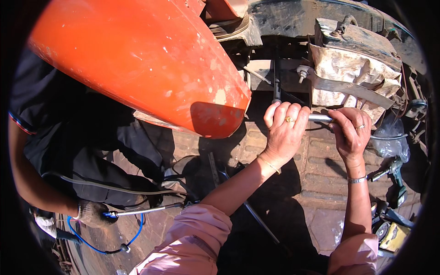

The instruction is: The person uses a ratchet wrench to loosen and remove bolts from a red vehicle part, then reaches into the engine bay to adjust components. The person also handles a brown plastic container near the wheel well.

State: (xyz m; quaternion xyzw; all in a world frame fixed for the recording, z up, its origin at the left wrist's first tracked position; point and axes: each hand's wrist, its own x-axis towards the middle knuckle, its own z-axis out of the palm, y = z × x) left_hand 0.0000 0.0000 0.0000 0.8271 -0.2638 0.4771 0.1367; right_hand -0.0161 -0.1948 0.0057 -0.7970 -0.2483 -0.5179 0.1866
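Both my hands are closed around a shiny metal bar [320,118], which lies roughly level in front of me. My left hand [285,130] wraps its left end, right beside a dark upright shaft [277,87] that reaches up into the machine's frame. It looks like a socket wrench handle with an extension, though my fingers hide the joint. My right hand [352,130] grips the bar's right end. Just beyond is a boxy part in crumpled pale wrapping [353,68], held by a metal strap [348,85] with a bolt [302,73] at its left end.
A large orange body panel [146,64] fills the upper left. At left, another person's gloved hand [97,214] holds a metal rod tool [144,210] near a blue hose [133,238]. A long metal bar [261,222] lies on the ground. Rightward are a cordless power tool [395,178] and plastic bag [393,142].
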